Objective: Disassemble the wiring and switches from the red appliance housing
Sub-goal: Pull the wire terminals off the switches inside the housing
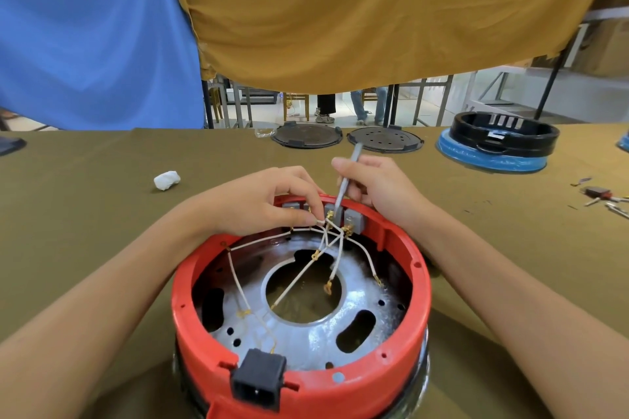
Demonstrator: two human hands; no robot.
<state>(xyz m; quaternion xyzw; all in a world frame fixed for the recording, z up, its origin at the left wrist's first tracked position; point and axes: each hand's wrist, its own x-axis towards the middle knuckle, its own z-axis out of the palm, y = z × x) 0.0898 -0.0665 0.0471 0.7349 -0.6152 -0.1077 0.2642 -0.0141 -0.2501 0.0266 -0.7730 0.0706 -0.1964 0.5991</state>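
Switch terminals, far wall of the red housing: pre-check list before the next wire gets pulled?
1. Left hand pinches a white wire at the grey switches: ok.
2. Right hand holds the grey tool, tip at a switch: ok.
3. Terminal already loosened: cannot tell.
4. Several wire ends hang free inside the red housing: ok.
5. Black power socket at the near rim has no cord plugged in: ok.
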